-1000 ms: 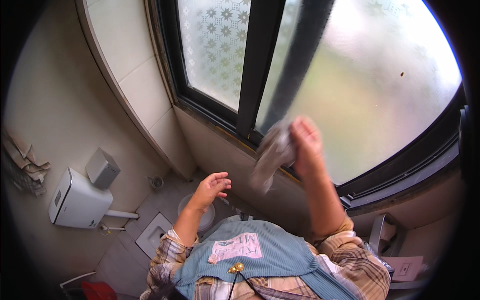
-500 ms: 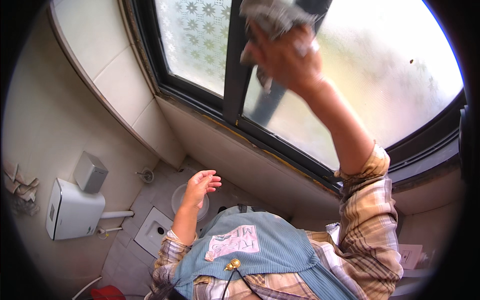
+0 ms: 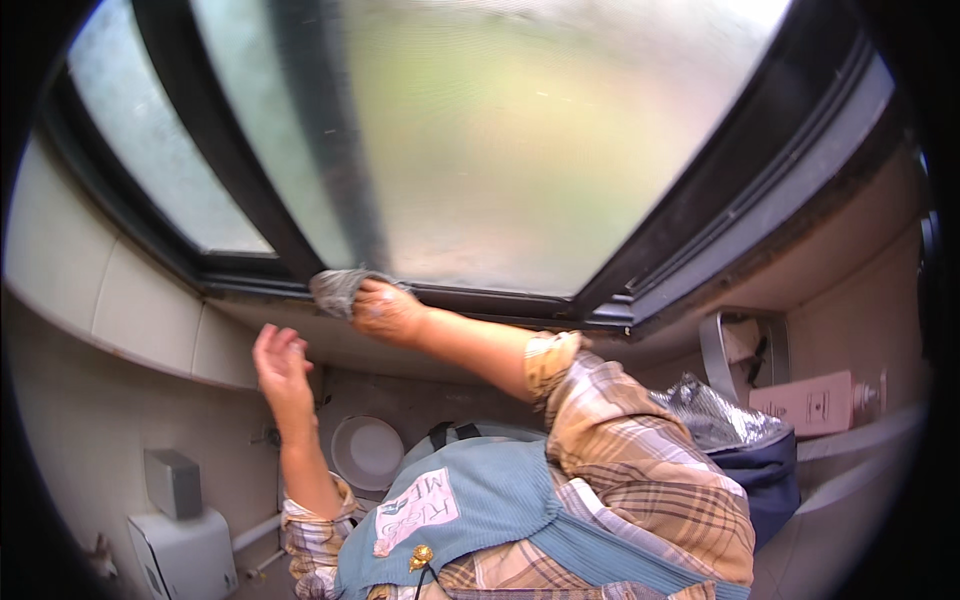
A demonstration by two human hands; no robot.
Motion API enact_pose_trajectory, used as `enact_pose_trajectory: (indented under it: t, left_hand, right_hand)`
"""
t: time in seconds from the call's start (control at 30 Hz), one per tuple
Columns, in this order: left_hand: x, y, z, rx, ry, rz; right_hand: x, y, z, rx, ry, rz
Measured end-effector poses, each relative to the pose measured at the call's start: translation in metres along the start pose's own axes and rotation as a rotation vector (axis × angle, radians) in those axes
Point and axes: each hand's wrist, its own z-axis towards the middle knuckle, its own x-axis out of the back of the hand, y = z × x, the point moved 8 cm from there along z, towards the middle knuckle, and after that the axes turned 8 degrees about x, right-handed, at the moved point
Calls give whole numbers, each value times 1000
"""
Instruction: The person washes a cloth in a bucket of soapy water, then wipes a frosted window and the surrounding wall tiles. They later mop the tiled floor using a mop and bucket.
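Observation:
A crumpled grey cloth is gripped in my right hand, pressed against the lower corner of the window frame, where the upright bar meets the bottom rail. Above it rises the large frosted window pane. My left hand is raised in the air below the sill, its fingers loosely spread and nothing in them. It stays apart from the frame and the wall.
Below my left hand a white round basin stands on the floor. A white cistern with a grey box on top hangs at lower left. At right are a dark blue silver-lined bag and a pink box.
My right hand has come down with the cloth from high on the window to the bottom rail. My left hand stays raised and has shifted left in view. The view has turned toward the right.

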Motion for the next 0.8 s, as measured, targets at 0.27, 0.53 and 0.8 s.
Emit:
enact_pose_trajectory:
  t: [0.27, 0.53, 0.8]
  left_hand:
    - [-77, 153, 35, -735, 318, 506]
    - [-54, 151, 79, -670, 433, 458]
    - [-51, 181, 57, -922, 489, 590]
  right_hand:
    - [20, 3, -14, -229, 202, 164]
    - [5, -1, -8, -233, 57, 302]
    - [55, 7, -30, -289, 325, 143]
